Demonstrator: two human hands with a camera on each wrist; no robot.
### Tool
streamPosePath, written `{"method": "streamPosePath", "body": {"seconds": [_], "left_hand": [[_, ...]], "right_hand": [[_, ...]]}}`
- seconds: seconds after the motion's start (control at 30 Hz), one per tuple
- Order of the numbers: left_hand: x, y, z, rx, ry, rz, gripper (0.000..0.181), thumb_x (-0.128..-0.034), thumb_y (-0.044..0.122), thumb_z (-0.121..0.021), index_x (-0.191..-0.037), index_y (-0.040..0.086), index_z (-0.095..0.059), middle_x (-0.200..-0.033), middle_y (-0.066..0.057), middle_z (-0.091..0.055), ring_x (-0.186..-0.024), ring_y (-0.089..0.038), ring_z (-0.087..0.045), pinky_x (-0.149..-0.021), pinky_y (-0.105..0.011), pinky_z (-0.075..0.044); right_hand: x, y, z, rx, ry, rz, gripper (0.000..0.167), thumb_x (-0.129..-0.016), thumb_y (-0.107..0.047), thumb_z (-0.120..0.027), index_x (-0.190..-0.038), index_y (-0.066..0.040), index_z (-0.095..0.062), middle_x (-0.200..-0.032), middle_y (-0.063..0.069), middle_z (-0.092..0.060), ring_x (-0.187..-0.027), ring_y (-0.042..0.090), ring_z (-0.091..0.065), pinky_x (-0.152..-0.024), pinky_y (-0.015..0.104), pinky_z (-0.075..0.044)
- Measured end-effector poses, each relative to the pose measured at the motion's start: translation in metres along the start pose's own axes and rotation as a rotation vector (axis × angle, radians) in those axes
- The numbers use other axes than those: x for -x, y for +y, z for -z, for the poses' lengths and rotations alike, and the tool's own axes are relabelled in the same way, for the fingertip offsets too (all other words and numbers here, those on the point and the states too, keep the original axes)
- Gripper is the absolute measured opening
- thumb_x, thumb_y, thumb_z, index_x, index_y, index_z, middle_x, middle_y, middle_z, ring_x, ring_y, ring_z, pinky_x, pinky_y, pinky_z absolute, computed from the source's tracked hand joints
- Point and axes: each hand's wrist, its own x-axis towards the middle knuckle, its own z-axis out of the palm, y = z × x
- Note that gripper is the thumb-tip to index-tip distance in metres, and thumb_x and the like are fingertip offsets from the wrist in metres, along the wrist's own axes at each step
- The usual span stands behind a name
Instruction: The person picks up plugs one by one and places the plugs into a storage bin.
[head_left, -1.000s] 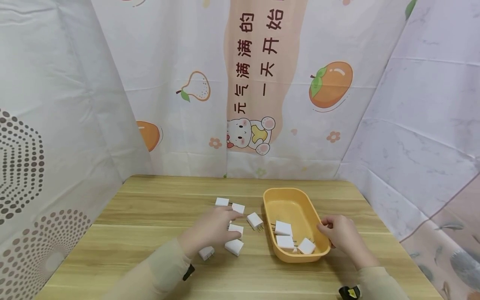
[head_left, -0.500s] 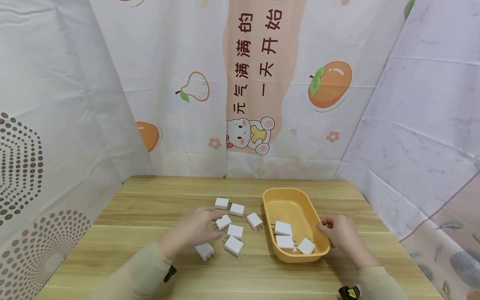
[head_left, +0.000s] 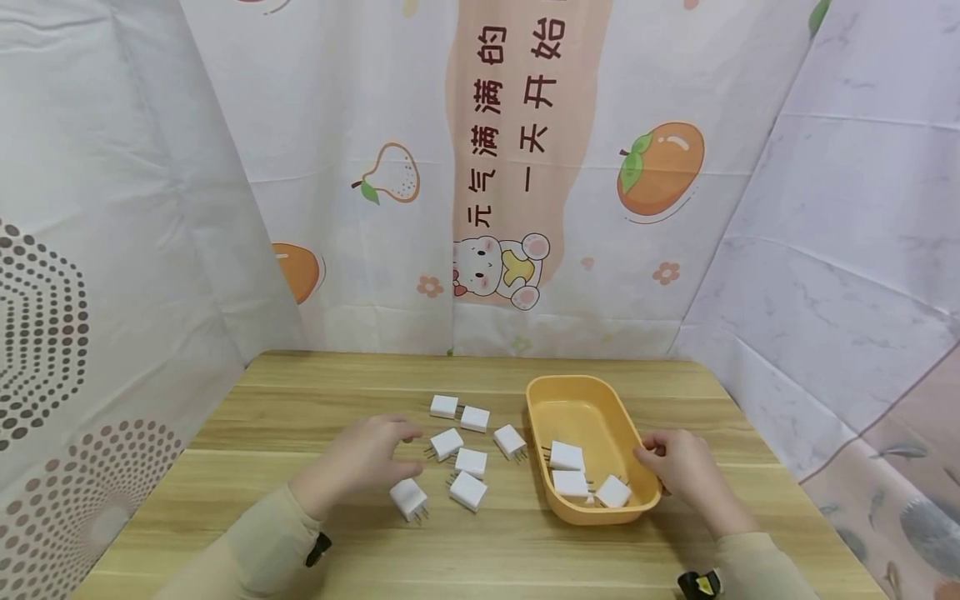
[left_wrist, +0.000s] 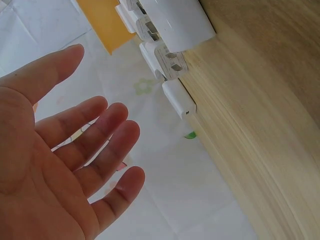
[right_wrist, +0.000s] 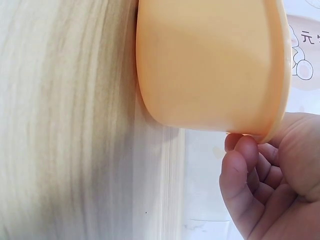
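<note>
My left hand [head_left: 360,460] hovers over the table's left-middle part, and the left wrist view shows its fingers spread and holding nothing. Closest to it is a white plug-in charger [head_left: 408,498] with metal prongs, just below the thumb. Several more such chargers lie loosely grouped to its right, among them one charger [head_left: 447,444] near the fingertips. A yellow-orange plastic basin [head_left: 587,388] stands on the right with several chargers [head_left: 566,457] at its near end. My right hand [head_left: 682,475] pinches the basin's right rim between thumb and fingers; the right wrist view shows this grip from outside.
The wooden table [head_left: 315,400] carries everything. Printed fabric curtains [head_left: 360,275] enclose it at the back and both sides. One charger [head_left: 510,442] lies close to the basin's left wall.
My left hand has drawn back to the left, away from the group of chargers, uncovering several of them. The nearest charger has shifted slightly. My right hand and the basin have stayed put.
</note>
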Motion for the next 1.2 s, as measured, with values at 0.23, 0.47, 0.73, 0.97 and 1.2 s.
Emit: {"method": "streamPosePath", "body": {"seconds": [0.23,0.47,0.73,0.97,1.2], "left_hand": [[0.0,-0.002,-0.001,-0.009,-0.03,-0.057,0.043,-0.0849,0.031,-0.081,-0.122,0.011,-0.073,-0.118,-0.005,-0.069,-0.105,-0.025,-0.067,-0.087,-0.044,-0.055],[0.003,-0.003,-0.004,0.005,-0.112,-0.08,0.041,-0.0831,0.023,-0.079,-0.122,0.01,-0.074,-0.127,-0.011,-0.066,-0.116,-0.032,-0.063,-0.097,-0.05,-0.051],[0.007,-0.006,-0.008,0.004,-0.227,-0.155,0.044,-0.0737,0.009,-0.08,-0.117,0.013,-0.075,-0.124,-0.003,-0.065,-0.111,-0.024,-0.064,-0.091,-0.042,-0.054],[0.008,-0.005,-0.015,-0.004,-0.257,-0.194,0.038,-0.0728,0.005,-0.08,-0.108,0.018,-0.078,-0.121,0.003,-0.066,-0.106,-0.018,-0.063,-0.09,-0.04,-0.054],[0.008,-0.004,-0.022,-0.006,-0.278,-0.159,0.039,-0.0681,0.003,-0.083,-0.103,0.021,-0.079,-0.112,0.009,-0.066,-0.098,-0.015,-0.063,-0.084,-0.036,-0.055]], "right_hand": [[0.001,-0.001,0.001,0.006,-0.004,0.011,0.013,-0.094,-0.014,-0.07,-0.096,-0.003,-0.074,-0.073,0.0,-0.065,-0.047,0.016,-0.057,-0.044,0.031,-0.05],[0.0,-0.002,0.001,0.006,0.0,0.002,0.012,-0.094,-0.015,-0.071,-0.095,-0.004,-0.075,-0.072,0.0,-0.065,-0.047,0.016,-0.057,-0.044,0.031,-0.05],[0.002,-0.003,0.001,0.005,0.011,0.017,0.009,-0.093,-0.013,-0.071,-0.094,-0.005,-0.075,-0.071,-0.001,-0.064,-0.046,0.016,-0.057,-0.043,0.031,-0.049],[0.002,-0.002,0.0,0.002,0.014,0.017,0.009,-0.093,-0.012,-0.071,-0.094,-0.004,-0.075,-0.072,0.0,-0.065,-0.046,0.016,-0.057,-0.043,0.031,-0.049],[0.002,-0.001,0.0,-0.001,0.015,0.007,0.009,-0.092,-0.012,-0.071,-0.094,-0.005,-0.075,-0.071,-0.001,-0.065,-0.046,0.016,-0.057,-0.043,0.031,-0.049]]}}
